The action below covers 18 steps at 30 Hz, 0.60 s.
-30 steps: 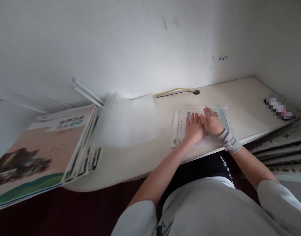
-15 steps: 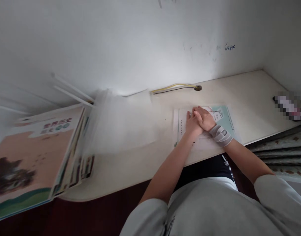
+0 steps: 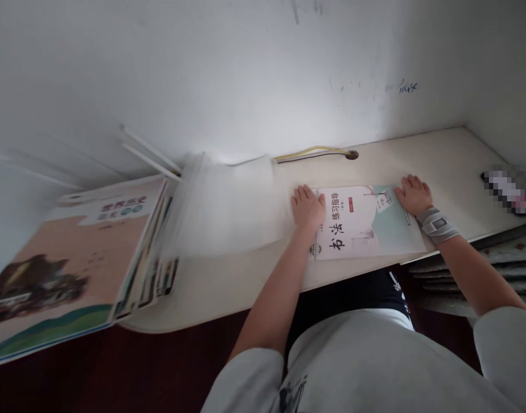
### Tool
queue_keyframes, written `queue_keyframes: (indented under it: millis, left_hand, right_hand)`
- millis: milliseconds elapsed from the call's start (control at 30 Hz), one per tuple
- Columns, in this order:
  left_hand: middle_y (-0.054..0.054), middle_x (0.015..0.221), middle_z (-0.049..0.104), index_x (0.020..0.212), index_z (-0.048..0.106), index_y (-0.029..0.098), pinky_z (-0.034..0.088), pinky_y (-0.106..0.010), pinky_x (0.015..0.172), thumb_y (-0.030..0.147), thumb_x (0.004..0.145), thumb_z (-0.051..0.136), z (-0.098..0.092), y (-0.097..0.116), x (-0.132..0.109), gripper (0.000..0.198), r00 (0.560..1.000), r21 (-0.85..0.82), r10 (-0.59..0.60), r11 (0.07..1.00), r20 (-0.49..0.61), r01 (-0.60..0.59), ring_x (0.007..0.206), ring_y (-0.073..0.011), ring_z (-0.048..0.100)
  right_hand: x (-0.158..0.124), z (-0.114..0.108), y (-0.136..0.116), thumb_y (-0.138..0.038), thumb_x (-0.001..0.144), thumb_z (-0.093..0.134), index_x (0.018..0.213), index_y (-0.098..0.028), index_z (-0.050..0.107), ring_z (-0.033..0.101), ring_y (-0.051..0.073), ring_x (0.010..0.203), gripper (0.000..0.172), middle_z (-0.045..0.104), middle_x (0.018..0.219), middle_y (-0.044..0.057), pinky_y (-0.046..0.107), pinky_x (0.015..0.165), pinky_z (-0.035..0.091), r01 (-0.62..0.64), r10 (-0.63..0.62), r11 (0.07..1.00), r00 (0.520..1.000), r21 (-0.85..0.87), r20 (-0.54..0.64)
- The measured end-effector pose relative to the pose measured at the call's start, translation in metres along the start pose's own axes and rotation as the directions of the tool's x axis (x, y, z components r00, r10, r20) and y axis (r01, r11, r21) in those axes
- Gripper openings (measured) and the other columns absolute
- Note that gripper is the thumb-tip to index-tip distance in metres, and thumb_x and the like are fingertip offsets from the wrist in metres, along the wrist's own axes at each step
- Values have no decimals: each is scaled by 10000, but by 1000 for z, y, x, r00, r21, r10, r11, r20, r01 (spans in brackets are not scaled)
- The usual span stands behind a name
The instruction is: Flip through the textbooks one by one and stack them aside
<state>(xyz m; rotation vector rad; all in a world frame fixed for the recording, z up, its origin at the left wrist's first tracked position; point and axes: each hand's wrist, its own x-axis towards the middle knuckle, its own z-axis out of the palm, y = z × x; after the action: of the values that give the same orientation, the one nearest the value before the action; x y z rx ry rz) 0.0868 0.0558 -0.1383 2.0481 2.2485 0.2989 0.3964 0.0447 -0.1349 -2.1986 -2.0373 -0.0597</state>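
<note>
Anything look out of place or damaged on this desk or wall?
Yes: blue scribble and dark smudges mark the otherwise plain wall, and the stack at left has uneven edges, its lower books jutting out. The book between the left hand and right hand looks undamaged.

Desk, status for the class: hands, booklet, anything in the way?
Left hand open at left edge of booklet; right hand open at its upper right corner. Booklet flat on desk. Pixelated item apart, far right.
</note>
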Motion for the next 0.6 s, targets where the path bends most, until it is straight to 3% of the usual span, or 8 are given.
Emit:
queue_keyframes:
  millis: [100, 267, 467, 600]
  left_hand:
    - [-219, 1447, 361, 1334, 407, 13, 226, -416, 1116, 441, 891, 357, -1, 0, 5, 618, 996, -46, -53, 998, -70, 50, 1369, -318, 276]
    - [-165, 1191, 603, 1073, 603, 110, 329, -389, 1034, 355, 828, 535, -6, -4, 26, 353, 993, -258, -97, 963, -72, 76, 1217, -283, 472]
    - [-124, 1004, 683, 951, 638, 147, 432, -353, 852, 344, 841, 525, -7, -3, 41, 252, 980, -327, -177, 935, -86, 140, 963, -241, 616]
    - [-79, 950, 694, 887, 630, 197, 406, -362, 863, 302, 843, 522, -5, -3, 36, 156, 974, -350, -194, 926, -113, 144, 966, -231, 601]
  right_hand:
    - [7, -1, -2, -466, 865, 390, 1143, -76, 576, 435, 334, 1204, 515, 519, 1275, 218, 493, 968, 329, -153, 159, 986, 984, 68, -77]
    - [30, -1, -9, -479, 790, 496, 878, -123, 647, 543, 302, 1017, 396, 593, 1077, 184, 464, 888, 382, -311, 328, 913, 945, 265, -20]
    - [41, 5, -11, -327, 797, 483, 930, -154, 605, 572, 238, 903, 250, 626, 995, 145, 380, 797, 438, -270, 301, 894, 953, 357, -33]
    - [36, 9, -17, -273, 839, 421, 981, -145, 575, 554, 262, 965, 245, 619, 1035, 161, 396, 827, 418, -200, 235, 931, 969, 305, -82]
